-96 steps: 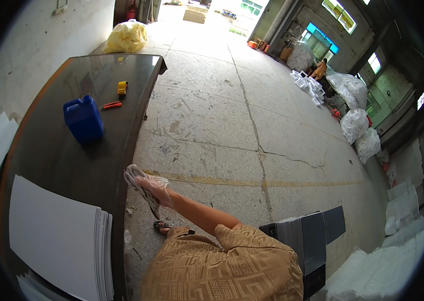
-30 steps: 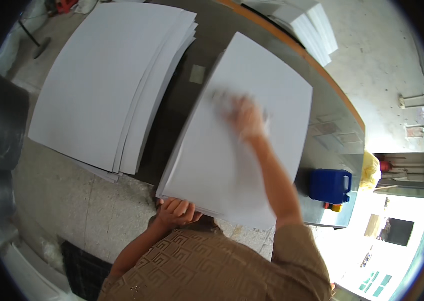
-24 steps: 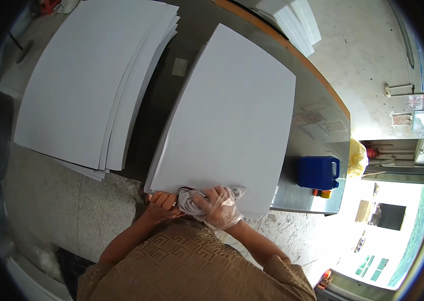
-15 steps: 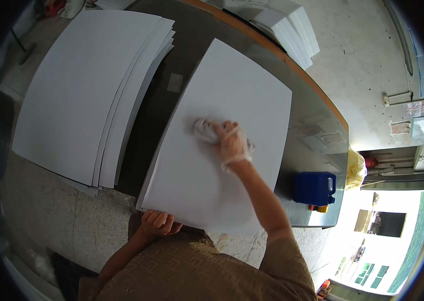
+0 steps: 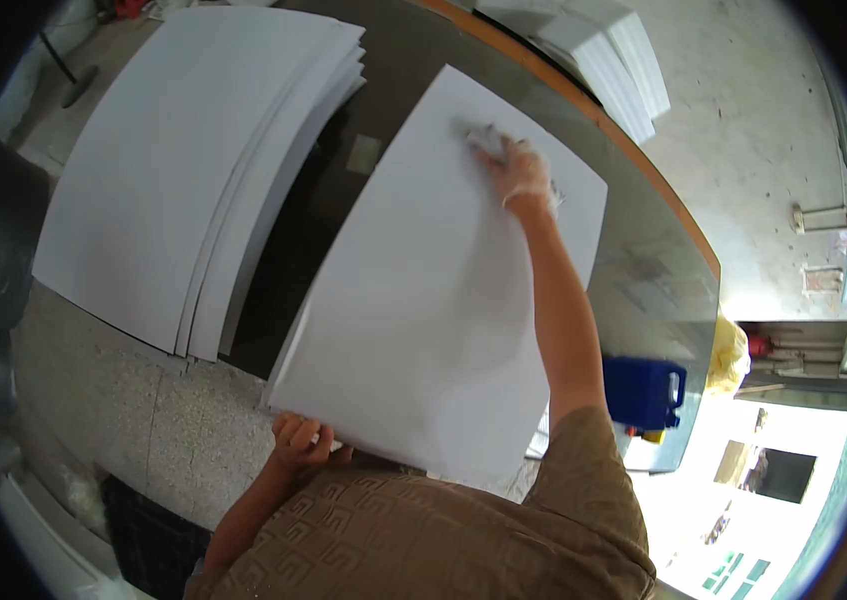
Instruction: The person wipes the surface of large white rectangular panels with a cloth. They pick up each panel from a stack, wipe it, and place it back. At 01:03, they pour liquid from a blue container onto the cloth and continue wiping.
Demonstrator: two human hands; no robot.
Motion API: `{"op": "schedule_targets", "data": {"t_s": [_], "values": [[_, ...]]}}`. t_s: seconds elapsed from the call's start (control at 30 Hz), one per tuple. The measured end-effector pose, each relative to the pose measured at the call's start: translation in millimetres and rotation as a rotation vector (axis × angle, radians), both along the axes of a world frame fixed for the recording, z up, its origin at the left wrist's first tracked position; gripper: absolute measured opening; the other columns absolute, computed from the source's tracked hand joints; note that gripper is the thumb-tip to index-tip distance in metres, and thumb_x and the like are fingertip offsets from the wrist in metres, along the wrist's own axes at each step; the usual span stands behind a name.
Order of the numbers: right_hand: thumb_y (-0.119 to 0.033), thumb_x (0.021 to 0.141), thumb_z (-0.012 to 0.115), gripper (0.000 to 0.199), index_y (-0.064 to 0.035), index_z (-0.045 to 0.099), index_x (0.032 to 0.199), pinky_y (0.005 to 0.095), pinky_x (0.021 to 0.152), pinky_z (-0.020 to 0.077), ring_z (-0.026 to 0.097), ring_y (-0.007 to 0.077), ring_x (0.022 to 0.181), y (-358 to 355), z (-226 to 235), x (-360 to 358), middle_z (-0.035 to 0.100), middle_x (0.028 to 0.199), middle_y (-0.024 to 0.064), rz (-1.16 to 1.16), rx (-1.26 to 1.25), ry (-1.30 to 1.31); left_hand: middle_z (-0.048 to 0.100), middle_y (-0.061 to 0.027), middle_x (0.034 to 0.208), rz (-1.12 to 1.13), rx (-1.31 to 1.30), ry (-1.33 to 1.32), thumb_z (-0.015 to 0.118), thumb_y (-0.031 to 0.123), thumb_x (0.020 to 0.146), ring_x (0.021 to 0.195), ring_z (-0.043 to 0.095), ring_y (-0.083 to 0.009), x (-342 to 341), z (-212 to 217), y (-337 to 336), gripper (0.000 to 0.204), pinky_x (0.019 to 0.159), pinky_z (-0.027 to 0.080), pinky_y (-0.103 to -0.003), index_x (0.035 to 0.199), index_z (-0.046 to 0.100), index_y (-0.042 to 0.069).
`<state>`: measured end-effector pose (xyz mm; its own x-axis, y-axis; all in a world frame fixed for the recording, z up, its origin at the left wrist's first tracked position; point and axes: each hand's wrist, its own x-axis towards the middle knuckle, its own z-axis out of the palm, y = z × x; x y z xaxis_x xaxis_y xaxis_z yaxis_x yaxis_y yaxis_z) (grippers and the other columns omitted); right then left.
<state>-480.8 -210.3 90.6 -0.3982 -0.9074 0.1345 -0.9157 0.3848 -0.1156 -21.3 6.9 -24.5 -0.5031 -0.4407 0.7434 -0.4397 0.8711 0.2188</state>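
In the head view, the gloved right hand (image 5: 521, 172) is pressing a crumpled cloth (image 5: 483, 134) under its bunched fingers at the far end of the white sheet (image 5: 433, 290), whose long axis is running back toward the person. The left hand (image 5: 301, 443) is pinching the sheet's near edge, on the dark worktop (image 5: 663, 270).
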Motion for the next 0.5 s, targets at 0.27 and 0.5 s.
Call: {"op": "schedule_targets", "data": {"t_s": [0.27,0.5], "values": [[-0.036,0.064,0.084,0.050,-0.0213,0.069,0.108,0.0455,0.073,0.0472,0.060,0.0282,0.090,323,14,210,0.061,0.099,0.0048,0.436,-0.029,-0.208,0.044,-0.0064,0.111,-0.088,-0.096,0.031,0.058,0.055,0.088,0.099,0.041,-0.0220,-5,-8,-19,0.049,0.085,0.036,-0.040,0.115,0.049,0.014],[-0.030,0.060,0.085,0.056,-0.0177,0.068,0.112,0.0442,0.072,0.0475,0.057,0.0281,0.087,294,-7,166,0.059,0.097,0.0088,0.456,-0.058,-0.066,0.042,-0.0054,0.110,-0.133,-0.069,-0.053,0.060,0.055,0.087,0.101,0.039,-0.0211,1,-1,-19,0.048,0.088,0.033,-0.040,0.108,0.049,0.014]]}}
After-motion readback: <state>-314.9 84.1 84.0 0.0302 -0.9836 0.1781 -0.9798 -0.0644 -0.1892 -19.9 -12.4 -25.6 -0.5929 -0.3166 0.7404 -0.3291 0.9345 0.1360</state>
